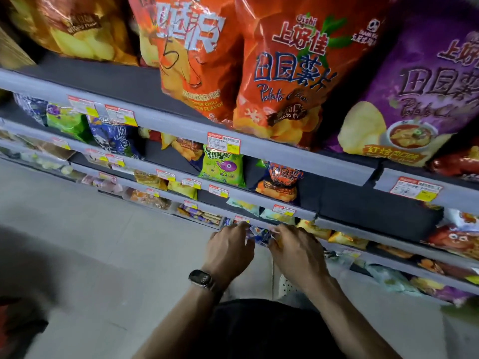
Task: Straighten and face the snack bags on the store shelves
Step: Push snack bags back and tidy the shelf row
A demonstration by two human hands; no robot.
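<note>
The grey shelving steps down in at least four tiers, each lip carrying price labels so that stock sits above its tag. On the top tier four large chip bags stand upright with their fronts out, already faced for shoppers: a yellow-orange bag, an orange pepper-chili bag, an orange-red Oishi potato chip bag and a purple Oishi bag, which overlap slightly. On the tier below, a green Rings bag and a small orange Oishi bag lean loosely with gaps beside them, so they likely need straightening too.

Low down, the left hand and right hand meet at a lower tier's front edge. Their fingers curl inward and seem to pinch opposite sides of one small blue-and-white packet, probably to square it up, though blur hides the exact grip. One wristwatch sits on the left wrist. Over a dozen price labels show.
</note>
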